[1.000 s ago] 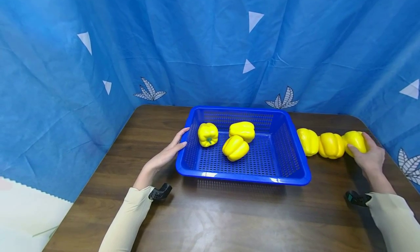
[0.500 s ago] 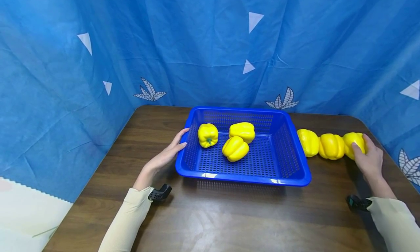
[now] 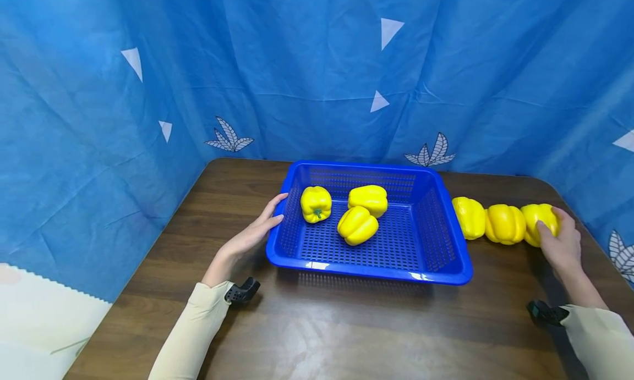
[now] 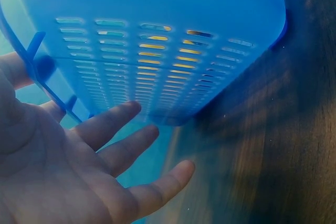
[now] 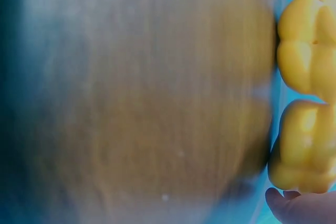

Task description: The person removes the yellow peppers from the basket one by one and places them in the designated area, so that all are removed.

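A blue slotted plastic basket [image 3: 369,274] stands on the table, with three yellow bell peppers [image 3: 368,200] lying in it. My left hand [image 3: 250,234] touches the basket's left rim with thumb and index finger; in the left wrist view the other fingers stretch out, spread, beside the slotted wall. Right of the basket, several centimetres of row are made up of a yellow bell pepper [image 3: 469,218], a second bell pepper [image 3: 505,224] and a third bell pepper [image 3: 532,224] at the far right. My right hand [image 3: 564,242] holds this rightmost one, thumb in front and fingers behind.
The dark wood table [image 3: 317,330] ends at a blue patterned curtain [image 3: 307,66] behind and on both sides. The nearest pepper of the row sits close against the basket's right side. A black strap [image 3: 241,290] is on the left wrist.
The head view has shifted slightly. My right thumb has slid a little to the right along the rightmost bell pepper. The left hand and the basket keep their places.
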A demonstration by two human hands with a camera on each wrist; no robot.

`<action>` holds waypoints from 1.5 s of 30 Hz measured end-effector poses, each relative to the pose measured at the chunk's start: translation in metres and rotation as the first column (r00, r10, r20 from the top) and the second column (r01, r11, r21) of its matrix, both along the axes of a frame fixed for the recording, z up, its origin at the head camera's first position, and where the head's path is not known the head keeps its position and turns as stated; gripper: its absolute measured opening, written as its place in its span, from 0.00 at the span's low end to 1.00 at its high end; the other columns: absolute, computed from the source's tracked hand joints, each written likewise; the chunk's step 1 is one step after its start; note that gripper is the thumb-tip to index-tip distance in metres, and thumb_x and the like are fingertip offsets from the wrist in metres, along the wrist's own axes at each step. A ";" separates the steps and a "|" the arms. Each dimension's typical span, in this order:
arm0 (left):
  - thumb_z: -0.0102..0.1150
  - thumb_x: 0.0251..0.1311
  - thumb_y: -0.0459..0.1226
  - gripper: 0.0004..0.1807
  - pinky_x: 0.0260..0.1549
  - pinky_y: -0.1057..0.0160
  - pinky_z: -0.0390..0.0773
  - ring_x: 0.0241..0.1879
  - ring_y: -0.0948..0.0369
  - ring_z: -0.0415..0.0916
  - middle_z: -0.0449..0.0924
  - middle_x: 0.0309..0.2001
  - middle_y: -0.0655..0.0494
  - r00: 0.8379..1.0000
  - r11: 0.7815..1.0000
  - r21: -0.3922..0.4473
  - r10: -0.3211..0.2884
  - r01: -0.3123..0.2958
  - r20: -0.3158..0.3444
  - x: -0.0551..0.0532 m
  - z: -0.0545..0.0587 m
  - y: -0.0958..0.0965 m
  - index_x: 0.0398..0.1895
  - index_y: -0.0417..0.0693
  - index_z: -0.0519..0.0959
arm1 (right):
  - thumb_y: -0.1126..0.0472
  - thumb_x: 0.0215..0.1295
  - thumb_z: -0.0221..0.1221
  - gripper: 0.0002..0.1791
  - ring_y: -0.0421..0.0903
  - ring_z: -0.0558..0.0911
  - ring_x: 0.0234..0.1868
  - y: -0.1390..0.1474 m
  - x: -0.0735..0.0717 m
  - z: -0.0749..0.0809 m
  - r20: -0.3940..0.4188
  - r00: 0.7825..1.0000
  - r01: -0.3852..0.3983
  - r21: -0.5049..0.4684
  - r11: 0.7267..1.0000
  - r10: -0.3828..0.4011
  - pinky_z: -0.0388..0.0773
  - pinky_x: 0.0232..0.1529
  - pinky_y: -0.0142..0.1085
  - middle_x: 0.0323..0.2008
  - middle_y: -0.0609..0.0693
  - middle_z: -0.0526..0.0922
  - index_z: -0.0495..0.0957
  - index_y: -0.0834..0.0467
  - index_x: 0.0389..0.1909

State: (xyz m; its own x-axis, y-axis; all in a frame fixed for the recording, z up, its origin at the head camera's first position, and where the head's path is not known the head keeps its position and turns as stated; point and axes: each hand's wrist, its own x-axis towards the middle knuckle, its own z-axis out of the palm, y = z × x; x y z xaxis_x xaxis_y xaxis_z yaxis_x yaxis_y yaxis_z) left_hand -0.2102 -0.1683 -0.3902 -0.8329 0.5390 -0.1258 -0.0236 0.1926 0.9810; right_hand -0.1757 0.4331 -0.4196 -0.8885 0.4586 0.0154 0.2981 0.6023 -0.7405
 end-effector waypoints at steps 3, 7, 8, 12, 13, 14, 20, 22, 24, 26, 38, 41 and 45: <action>0.34 0.71 0.45 0.31 0.69 0.37 0.47 0.73 0.43 0.42 0.31 0.76 0.53 1.000 1.000 -0.002 -0.001 0.001 -0.008 -0.001 0.000 0.000 0.73 0.67 0.37 | 0.56 0.71 0.37 0.34 0.69 0.50 0.60 0.002 0.002 0.002 -0.005 1.000 -0.002 0.006 1.000 0.002 0.48 0.67 0.63 0.70 0.73 0.42 0.38 0.66 0.71; 0.34 0.71 0.44 0.31 0.69 0.38 0.49 0.73 0.43 0.42 0.31 0.75 0.53 1.000 1.000 -0.008 0.000 0.000 -0.019 -0.002 0.000 0.000 0.73 0.66 0.37 | 0.56 0.70 0.38 0.35 0.68 0.51 0.60 0.002 0.004 0.003 0.007 1.000 0.007 0.005 1.000 -0.007 0.50 0.69 0.60 0.70 0.72 0.42 0.37 0.65 0.72; 0.34 0.71 0.44 0.31 0.69 0.38 0.49 0.73 0.43 0.42 0.32 0.75 0.53 1.000 1.000 -0.006 0.001 -0.001 -0.016 -0.002 0.001 0.000 0.73 0.67 0.37 | 0.56 0.70 0.38 0.35 0.67 0.51 0.60 0.002 0.004 0.003 0.011 1.000 0.010 0.003 1.000 -0.010 0.51 0.69 0.59 0.70 0.71 0.42 0.37 0.65 0.72; 0.35 0.71 0.45 0.31 0.69 0.38 0.50 0.73 0.43 0.43 0.32 0.75 0.53 1.000 1.000 -0.001 -0.001 0.001 -0.006 -0.002 0.001 0.001 0.73 0.67 0.37 | 0.55 0.71 0.38 0.35 0.67 0.50 0.60 0.002 0.005 0.003 0.010 1.000 0.009 -0.003 1.000 -0.009 0.51 0.70 0.58 0.71 0.70 0.42 0.36 0.64 0.72; 0.35 0.71 0.45 0.31 0.69 0.38 0.50 0.73 0.43 0.43 0.32 0.75 0.53 1.000 1.000 0.001 -0.001 0.001 -0.002 -0.002 0.001 0.001 0.73 0.67 0.37 | 0.55 0.71 0.38 0.35 0.67 0.50 0.60 0.002 0.005 0.003 0.010 1.000 0.010 -0.004 1.000 -0.010 0.51 0.70 0.58 0.71 0.69 0.42 0.36 0.63 0.72; 0.35 0.71 0.45 0.31 0.69 0.38 0.50 0.73 0.43 0.44 0.32 0.75 0.53 1.000 1.000 0.003 0.000 0.000 0.001 -0.001 0.001 0.001 0.73 0.67 0.37 | 0.55 0.71 0.38 0.35 0.67 0.50 0.60 0.002 0.005 0.003 0.008 1.000 0.009 -0.004 1.000 -0.009 0.51 0.71 0.58 0.71 0.69 0.41 0.36 0.63 0.72; 0.35 0.71 0.45 0.31 0.69 0.38 0.49 0.73 0.43 0.43 0.32 0.75 0.53 1.000 1.000 0.002 0.003 -0.003 0.002 0.000 0.001 0.001 0.72 0.68 0.37 | 0.55 0.70 0.39 0.36 0.66 0.50 0.62 0.002 0.006 0.005 0.001 1.000 0.014 -0.010 1.000 -0.014 0.49 0.72 0.57 0.72 0.68 0.40 0.36 0.62 0.73; 0.35 0.71 0.45 0.31 0.69 0.38 0.49 0.73 0.43 0.43 0.32 0.75 0.53 1.000 1.000 0.002 0.002 -0.002 0.001 0.000 0.001 0.001 0.72 0.68 0.37 | 0.55 0.70 0.39 0.36 0.66 0.49 0.62 0.003 0.007 0.004 -0.002 1.000 0.015 -0.013 1.000 -0.015 0.48 0.72 0.57 0.72 0.68 0.40 0.36 0.62 0.73; 0.35 0.71 0.45 0.31 0.69 0.38 0.50 0.73 0.43 0.43 0.32 0.75 0.53 1.000 1.000 0.003 0.001 -0.001 0.000 0.000 0.002 0.001 0.73 0.68 0.37 | 0.54 0.70 0.39 0.37 0.66 0.49 0.63 0.006 0.006 0.002 -0.004 1.000 0.021 -0.018 1.000 -0.021 0.48 0.72 0.58 0.73 0.67 0.39 0.36 0.61 0.73; 0.34 0.71 0.45 0.31 0.69 0.37 0.50 0.73 0.43 0.43 0.32 0.76 0.53 1.000 1.000 0.003 0.000 0.000 0.000 0.000 0.002 0.001 0.73 0.68 0.37 | 0.53 0.70 0.39 0.37 0.66 0.49 0.65 0.013 0.003 -0.003 0.002 0.999 0.033 -0.020 0.999 -0.033 0.49 0.72 0.58 0.73 0.66 0.39 0.35 0.58 0.74; 0.35 0.71 0.45 0.32 0.68 0.37 0.49 0.73 0.42 0.41 0.31 0.76 0.53 1.000 1.000 -0.010 0.002 -0.002 -0.003 0.000 0.001 0.001 0.73 0.68 0.37 | 0.46 0.69 0.41 0.36 0.62 0.47 0.74 0.064 -0.014 -0.037 0.007 0.989 0.147 -0.008 0.989 -0.147 0.52 0.70 0.59 0.75 0.60 0.41 0.38 0.44 0.74; 0.35 0.71 0.45 0.32 0.68 0.37 0.50 0.73 0.42 0.41 0.31 0.76 0.53 1.000 1.000 -0.014 0.003 -0.003 -0.005 0.000 0.000 0.001 0.73 0.68 0.37 | 0.46 0.69 0.42 0.36 0.60 0.46 0.74 0.060 -0.011 -0.029 -0.001 0.986 0.168 -0.026 0.985 -0.168 0.50 0.71 0.59 0.75 0.59 0.41 0.39 0.43 0.74; 0.35 0.70 0.45 0.32 0.68 0.36 0.50 0.73 0.42 0.41 0.31 0.76 0.53 1.000 1.000 -0.016 0.002 -0.002 -0.010 0.000 0.000 0.000 0.73 0.68 0.37 | 0.44 0.69 0.42 0.36 0.55 0.45 0.75 0.050 -0.009 -0.018 -0.027 0.983 0.183 -0.035 0.983 -0.184 0.48 0.73 0.54 0.75 0.55 0.42 0.39 0.42 0.73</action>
